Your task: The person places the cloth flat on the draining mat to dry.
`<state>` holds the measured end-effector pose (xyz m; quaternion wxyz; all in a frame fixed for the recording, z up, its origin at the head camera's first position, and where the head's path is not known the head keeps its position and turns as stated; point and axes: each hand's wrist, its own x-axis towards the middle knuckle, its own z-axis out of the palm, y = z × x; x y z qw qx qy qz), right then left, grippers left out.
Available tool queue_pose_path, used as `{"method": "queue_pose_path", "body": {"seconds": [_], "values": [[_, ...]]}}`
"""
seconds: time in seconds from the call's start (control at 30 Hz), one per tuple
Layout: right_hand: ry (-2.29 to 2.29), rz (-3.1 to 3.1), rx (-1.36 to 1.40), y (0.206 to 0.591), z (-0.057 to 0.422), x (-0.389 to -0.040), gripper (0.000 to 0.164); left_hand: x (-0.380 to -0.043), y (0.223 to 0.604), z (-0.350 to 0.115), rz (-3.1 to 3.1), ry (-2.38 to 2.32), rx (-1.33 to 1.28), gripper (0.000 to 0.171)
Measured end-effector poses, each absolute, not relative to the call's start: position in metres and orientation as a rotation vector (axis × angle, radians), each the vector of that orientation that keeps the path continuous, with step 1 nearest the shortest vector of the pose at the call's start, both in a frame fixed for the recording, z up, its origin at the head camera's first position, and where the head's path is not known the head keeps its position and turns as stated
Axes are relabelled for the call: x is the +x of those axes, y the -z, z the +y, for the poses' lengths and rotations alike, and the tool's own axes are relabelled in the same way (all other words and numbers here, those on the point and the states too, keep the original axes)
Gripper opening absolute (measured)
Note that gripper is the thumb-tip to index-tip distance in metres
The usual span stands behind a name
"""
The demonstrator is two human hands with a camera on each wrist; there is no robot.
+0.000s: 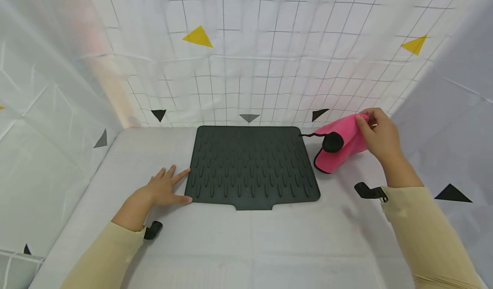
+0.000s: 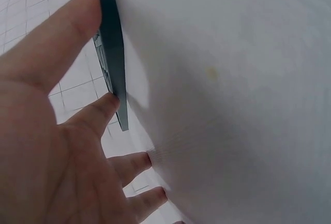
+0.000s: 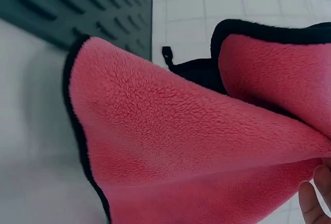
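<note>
Table [image 1: 208,246] with two risks: a mat [image 1: 250,169] that may slide, a cloth [image 1: 348,128] that may snag

The table's white surface shows small creases near the left fingertips, so I suppose its covering could shift a little, and what lies on it would shift also. The dark mat is between the two hands, with raised ridges [image 1: 239,190] upward. The left hand [image 1: 165,190] is spread and does not grip: thumb and forefinger touch the mat's near side, while other fingertips rest on the table. With so light a contact, the mat could turn or slide if something pulls it from the opposite side.

The pink cloth is held up by the right hand [image 1: 379,132], which pinches its edge between thumb and fingers. As the hold is at one place only, the loose part could fold over itself. Its black edging [image 3: 77,128] comes near the mat, and could catch on the ridges.

Just left of the right hand, a black rounded object [image 1: 333,142] shows against the cloth; whether it is attached, I cannot tell. If loose, it could drop. Its thin cord [image 1: 312,135] extends toward the mat and might hook its border
</note>
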<state>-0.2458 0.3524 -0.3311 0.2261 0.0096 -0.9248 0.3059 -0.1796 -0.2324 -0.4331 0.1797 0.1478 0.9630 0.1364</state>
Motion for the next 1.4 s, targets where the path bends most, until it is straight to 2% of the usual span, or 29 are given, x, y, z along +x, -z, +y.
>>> {"method": "queue_pose_path", "body": {"seconds": [0.57, 1.1, 1.4], "values": [[-0.891, -2.503, 0.159, 0.29, 0.292, -0.244, 0.043, -0.179, 0.433, -0.233, 2.736, -0.377, 0.423, 0.099], [-1.039, -2.401, 0.471, 0.301, 0.223, -0.259, 0.029, -0.177, 0.433, -0.231, 2.733, -0.38, 0.425, 0.097], [-1.139, -2.405, 0.524, 0.305, 0.187, -0.264, 0.028, -0.178, 0.434, -0.232, 2.733, -0.373, 0.418, 0.098]]}}
